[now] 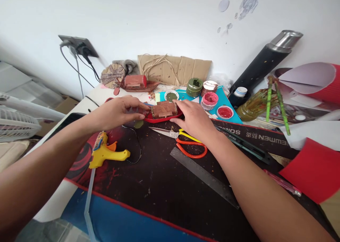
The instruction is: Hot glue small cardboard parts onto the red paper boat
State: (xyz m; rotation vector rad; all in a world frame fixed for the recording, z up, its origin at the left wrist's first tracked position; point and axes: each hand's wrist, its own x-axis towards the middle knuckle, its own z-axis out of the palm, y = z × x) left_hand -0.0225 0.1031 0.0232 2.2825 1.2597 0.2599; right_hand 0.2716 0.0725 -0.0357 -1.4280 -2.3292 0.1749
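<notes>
A small model boat with a red hull [161, 120] and a brown cabin [164, 110] rests near the back of the dark mat, between my two hands. At its left end, my left hand [126, 110] pinches the hull between thumb and fingers. My right hand [193, 118] grips the opposite end, thumb in front and fingers behind. Just in front lie scissors [183, 137] with orange and yellow handles. A second brown boat [136, 82] with a red-ended cabin stands farther back on the left.
A yellow glue gun [108, 153] and a clear ruler [203, 176] lie on the mat [148, 199]. Paint jars stand behind on blue paper [225, 96], including a green jar [194, 87]. A black thermos [265, 63], brushes [281, 103] and red paper [313, 171] are at right.
</notes>
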